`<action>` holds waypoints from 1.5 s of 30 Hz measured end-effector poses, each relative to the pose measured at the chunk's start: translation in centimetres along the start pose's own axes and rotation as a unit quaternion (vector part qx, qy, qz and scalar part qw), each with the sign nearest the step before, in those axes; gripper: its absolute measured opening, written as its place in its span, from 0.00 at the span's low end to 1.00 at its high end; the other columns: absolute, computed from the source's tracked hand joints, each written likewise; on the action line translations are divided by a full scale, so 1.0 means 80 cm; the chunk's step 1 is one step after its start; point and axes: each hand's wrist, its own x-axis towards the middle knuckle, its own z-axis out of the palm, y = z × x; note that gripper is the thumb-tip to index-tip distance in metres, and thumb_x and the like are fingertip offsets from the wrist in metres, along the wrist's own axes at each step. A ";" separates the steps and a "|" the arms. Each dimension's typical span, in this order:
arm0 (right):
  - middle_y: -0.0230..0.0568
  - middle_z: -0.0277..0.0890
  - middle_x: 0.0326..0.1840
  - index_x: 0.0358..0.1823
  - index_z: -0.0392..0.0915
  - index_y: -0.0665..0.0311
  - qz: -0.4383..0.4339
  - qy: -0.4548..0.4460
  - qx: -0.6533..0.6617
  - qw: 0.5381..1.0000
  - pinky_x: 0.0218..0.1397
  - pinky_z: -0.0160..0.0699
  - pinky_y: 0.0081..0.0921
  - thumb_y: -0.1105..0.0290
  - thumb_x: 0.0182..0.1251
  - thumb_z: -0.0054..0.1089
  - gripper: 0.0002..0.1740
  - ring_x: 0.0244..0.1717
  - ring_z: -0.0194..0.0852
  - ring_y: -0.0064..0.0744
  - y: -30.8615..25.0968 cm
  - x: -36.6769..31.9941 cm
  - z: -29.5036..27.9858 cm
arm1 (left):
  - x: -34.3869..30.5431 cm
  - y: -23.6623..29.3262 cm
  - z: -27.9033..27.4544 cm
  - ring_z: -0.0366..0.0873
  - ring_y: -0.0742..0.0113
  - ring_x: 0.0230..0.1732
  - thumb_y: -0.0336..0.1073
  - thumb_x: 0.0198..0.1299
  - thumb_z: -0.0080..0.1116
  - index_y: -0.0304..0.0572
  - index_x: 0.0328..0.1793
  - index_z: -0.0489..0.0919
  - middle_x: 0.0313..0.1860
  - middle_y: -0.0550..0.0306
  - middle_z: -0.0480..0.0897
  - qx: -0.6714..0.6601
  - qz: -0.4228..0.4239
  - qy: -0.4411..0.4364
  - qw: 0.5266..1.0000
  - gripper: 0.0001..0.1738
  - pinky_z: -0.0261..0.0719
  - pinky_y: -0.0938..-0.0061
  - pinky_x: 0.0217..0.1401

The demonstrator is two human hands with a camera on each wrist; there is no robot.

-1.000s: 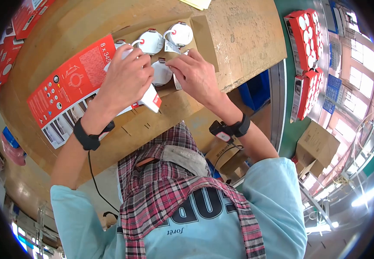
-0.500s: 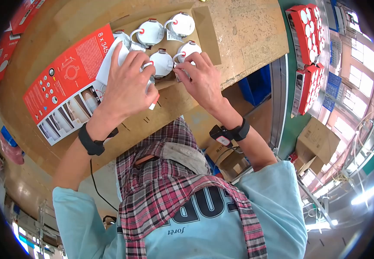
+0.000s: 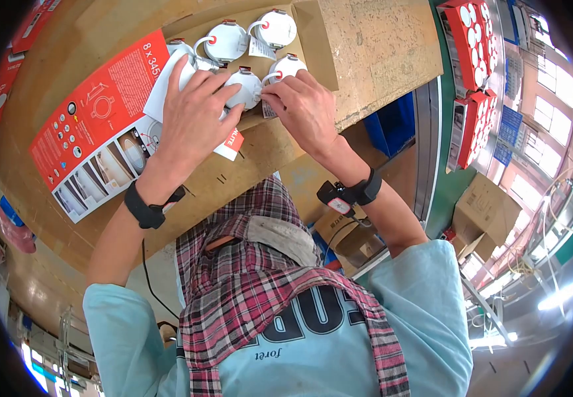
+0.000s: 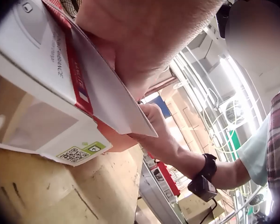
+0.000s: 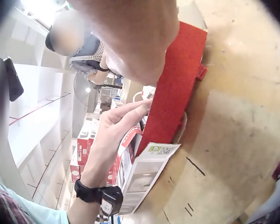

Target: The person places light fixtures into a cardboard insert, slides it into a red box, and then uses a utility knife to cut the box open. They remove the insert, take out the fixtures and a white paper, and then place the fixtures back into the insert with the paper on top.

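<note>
Several round white lamp units, each with a metal clip and white cable, sit in an open carton (image 3: 317,40). My left hand (image 3: 194,119) lies over the carton's left front part, its fingers spread on a white flap (image 3: 159,99) and beside the front middle lamp unit (image 3: 244,87). Thumb and index finger of my right hand (image 3: 306,109) pinch a white cable end (image 3: 259,96) at that unit's right edge. Behind these fingers is another lamp unit (image 3: 289,66). In the right wrist view, the fingers of my left hand (image 5: 113,133) reach over the carton's red wall (image 5: 175,88).
The carton's printed red lid (image 3: 111,106) lies folded out to the left on the wooden table (image 3: 379,59). Red boxes of round white items (image 3: 466,56) stand on a green surface to the right. A blue bin (image 3: 392,135) is below the table edge; a brown carton (image 3: 485,212) stands farther right.
My left fingers have spread over the front of the carton, and the red-marked flap below them has shifted. My right hand has drawn slightly aside, uncovering the right front lamp unit.
</note>
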 end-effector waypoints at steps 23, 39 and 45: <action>0.28 0.76 0.26 0.27 0.79 0.58 0.027 -0.026 0.002 0.999 0.29 0.74 0.30 0.67 0.54 0.66 0.05 0.32 0.72 0.31 0.000 0.005 0.001 | 0.004 0.002 0.002 0.76 0.67 0.45 0.35 0.50 0.61 0.39 0.40 0.86 0.43 0.57 0.84 -0.010 0.028 0.035 0.999 0.12 0.51 0.53 0.76; 0.30 0.75 0.27 0.27 0.78 0.58 0.011 -0.031 0.032 0.999 0.32 0.76 0.30 0.66 0.51 0.66 0.07 0.36 0.72 0.32 -0.001 0.003 -0.001 | 0.011 0.020 -0.006 0.73 0.63 0.50 0.38 0.46 0.67 0.42 0.43 0.83 0.45 0.59 0.77 0.060 -0.005 -0.045 0.997 0.17 0.50 0.49 0.74; 0.33 0.76 0.26 0.25 0.77 0.59 0.014 -0.058 0.018 0.998 0.32 0.77 0.32 0.68 0.50 0.65 0.06 0.36 0.72 0.34 0.000 0.007 -0.004 | 0.030 0.033 -0.006 0.72 0.59 0.53 0.39 0.41 0.72 0.43 0.48 0.79 0.46 0.56 0.73 0.132 -0.019 -0.118 0.984 0.25 0.51 0.46 0.71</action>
